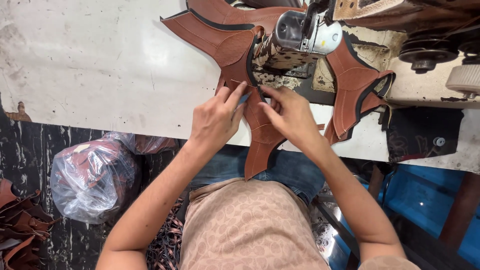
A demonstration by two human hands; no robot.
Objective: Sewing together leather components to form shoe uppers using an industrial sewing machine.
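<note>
Far left, on the floor: heap of brown leather scraps (pixel 17 220), then a clear plastic bag (pixel 92 177) stuffed with more pieces. Above, a worn white worktable (pixel 100 65). At centre, left hand (pixel 216 120) pinching the brown leather piece (pixel 260 135) with fingers bent, something small and blue between the fingertips; piece draped over the table edge, hanging toward the lap. Right hand (pixel 290 117) pinching the same piece along its black edge, just beside the left. Beyond, the sewing machine head (pixel 300 37). Further right, 1 more stitched brown panel (pixel 352 87).
</note>
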